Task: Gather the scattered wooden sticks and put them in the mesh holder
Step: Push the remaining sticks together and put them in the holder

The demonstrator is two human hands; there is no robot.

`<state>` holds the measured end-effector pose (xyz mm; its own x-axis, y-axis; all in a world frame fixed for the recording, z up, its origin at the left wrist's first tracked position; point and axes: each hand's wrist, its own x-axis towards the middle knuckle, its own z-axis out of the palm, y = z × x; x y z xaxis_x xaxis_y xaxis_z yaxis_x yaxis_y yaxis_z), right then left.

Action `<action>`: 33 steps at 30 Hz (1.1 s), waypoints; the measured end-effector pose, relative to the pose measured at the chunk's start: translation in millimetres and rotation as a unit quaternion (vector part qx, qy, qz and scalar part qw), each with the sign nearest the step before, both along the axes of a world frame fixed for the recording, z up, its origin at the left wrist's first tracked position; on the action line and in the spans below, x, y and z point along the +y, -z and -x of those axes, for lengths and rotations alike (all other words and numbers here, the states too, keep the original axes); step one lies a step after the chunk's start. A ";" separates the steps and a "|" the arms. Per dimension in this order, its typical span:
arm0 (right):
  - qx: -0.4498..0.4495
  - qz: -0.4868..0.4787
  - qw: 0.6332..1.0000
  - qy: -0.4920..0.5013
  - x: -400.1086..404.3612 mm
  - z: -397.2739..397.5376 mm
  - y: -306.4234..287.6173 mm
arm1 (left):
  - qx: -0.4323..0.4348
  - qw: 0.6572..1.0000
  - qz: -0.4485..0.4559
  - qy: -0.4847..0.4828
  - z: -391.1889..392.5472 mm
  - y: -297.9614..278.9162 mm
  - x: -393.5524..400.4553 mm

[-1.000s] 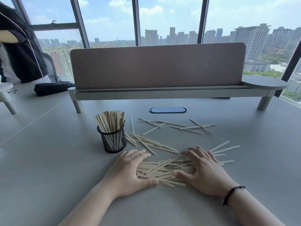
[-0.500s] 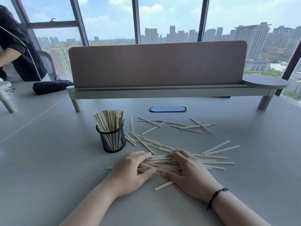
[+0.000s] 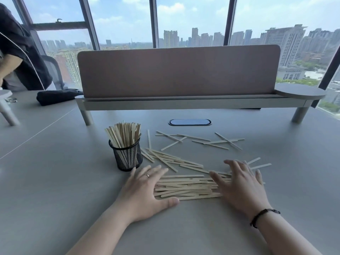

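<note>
A black mesh holder [image 3: 127,159] stands on the grey table, packed with upright wooden sticks [image 3: 124,133]. Just in front of it a flat pile of sticks [image 3: 187,186] lies roughly lined up left to right. My left hand [image 3: 145,192] rests flat at the pile's left end, fingers spread, a ring on one finger. My right hand [image 3: 242,186] lies flat over the pile's right end, fingers apart. More loose sticks [image 3: 173,160] lie behind the pile, and a further scatter of sticks [image 3: 211,140] lies nearer the back.
A brown desk divider on a raised shelf [image 3: 180,103] crosses the back of the table. A cable port [image 3: 189,122] sits in front of it. A dark pouch [image 3: 57,96] and another person's arm [image 3: 11,63] are at far left.
Both hands squeezed the sticks together into a tighter, aligned pile, then spread apart again, the right hand moving right. The view shifted slightly.
</note>
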<state>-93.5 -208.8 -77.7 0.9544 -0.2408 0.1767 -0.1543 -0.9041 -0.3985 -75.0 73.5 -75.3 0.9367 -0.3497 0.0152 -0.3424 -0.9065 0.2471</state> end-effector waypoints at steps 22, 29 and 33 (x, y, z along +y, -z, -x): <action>-0.028 0.012 0.989 -0.148 33.3 4.4 -1.6 | 0.006 1.000 -0.009 0.011 -2.8 6.4 -20.3; 0.097 0.011 0.994 0.039 -6.5 -2.3 -2.6 | 0.002 0.998 -0.046 -0.039 0.8 1.4 -15.3; 0.124 0.045 0.991 -0.022 4.3 -1.0 1.0 | 0.017 0.998 -0.043 -0.038 0.9 2.8 -15.8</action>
<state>-92.5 -204.4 -78.7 0.9803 -0.1925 -0.0451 -0.1975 -0.9420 -0.2712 -75.9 57.7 -78.0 0.9602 -0.2758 -0.0440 -0.2641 -0.9479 0.1778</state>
